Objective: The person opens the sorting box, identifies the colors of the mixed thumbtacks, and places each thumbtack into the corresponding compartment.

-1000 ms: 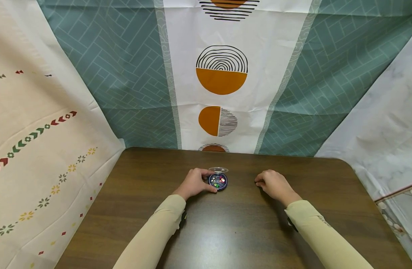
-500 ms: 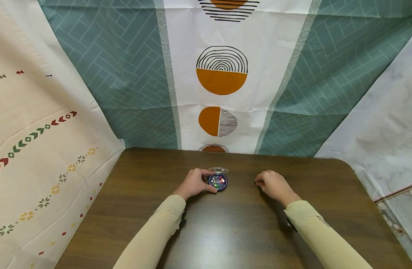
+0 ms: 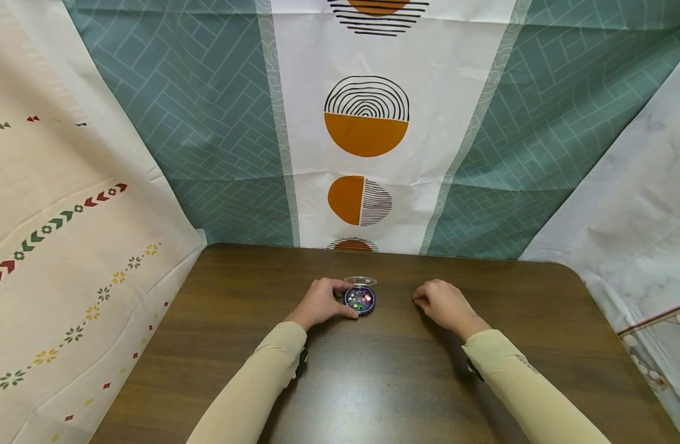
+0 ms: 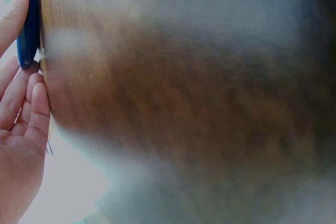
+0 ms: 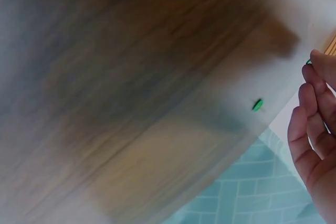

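On the dark brown wooden worktop [image 3: 373, 382], the left hand [image 3: 319, 302] pinches a small round blue plastic case [image 3: 360, 299] of coloured pins, its clear lid [image 3: 360, 281] tipped open at 12 o'clock. At 3 o'clock from the case and apart from it, the right hand [image 3: 447, 305] rests with its grip curled loosely, holding nothing visible. No writing on the case can be read.

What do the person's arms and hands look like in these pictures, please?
Both arms wear long, close-fitting pale beige sleeves that reach the wrists. The right sleeve bears a small dark marking on the forearm, too small to read; the left sleeve is plain. A dark strap or device shows under each wrist. The left hand and right hand are bare.
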`<state>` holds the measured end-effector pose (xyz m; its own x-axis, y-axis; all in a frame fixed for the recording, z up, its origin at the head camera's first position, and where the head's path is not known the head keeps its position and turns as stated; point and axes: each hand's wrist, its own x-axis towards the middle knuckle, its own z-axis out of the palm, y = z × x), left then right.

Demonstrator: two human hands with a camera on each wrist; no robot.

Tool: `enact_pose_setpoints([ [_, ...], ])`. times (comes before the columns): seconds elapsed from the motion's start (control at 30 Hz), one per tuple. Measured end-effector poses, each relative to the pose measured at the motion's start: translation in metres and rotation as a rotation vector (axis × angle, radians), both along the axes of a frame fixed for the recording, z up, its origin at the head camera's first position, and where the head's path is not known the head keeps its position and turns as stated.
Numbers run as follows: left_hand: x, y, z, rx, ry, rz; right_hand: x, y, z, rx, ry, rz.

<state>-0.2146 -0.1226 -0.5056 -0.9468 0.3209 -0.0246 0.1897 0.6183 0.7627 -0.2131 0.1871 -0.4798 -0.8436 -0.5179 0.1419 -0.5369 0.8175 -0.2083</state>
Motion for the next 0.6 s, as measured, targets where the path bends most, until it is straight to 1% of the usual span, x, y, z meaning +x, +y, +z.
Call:
enact_pose_setpoints([
  [0.1, 0.0, 0.0, -0.001, 0.002, -0.004, 0.001, 0.001, -0.008, 0.002, -0.01, 0.013, 0.018],
  [0.37, 0.0, 0.001, -0.001, 0.004, -0.001, 0.003, 0.003, -0.032, 0.003, -0.006, 0.052, 0.1],
  [0.6, 0.0, 0.001, 0.0, -0.001, 0.013, -0.003, 0.003, -0.061, 0.012, -0.025, 0.07, 0.182],
])
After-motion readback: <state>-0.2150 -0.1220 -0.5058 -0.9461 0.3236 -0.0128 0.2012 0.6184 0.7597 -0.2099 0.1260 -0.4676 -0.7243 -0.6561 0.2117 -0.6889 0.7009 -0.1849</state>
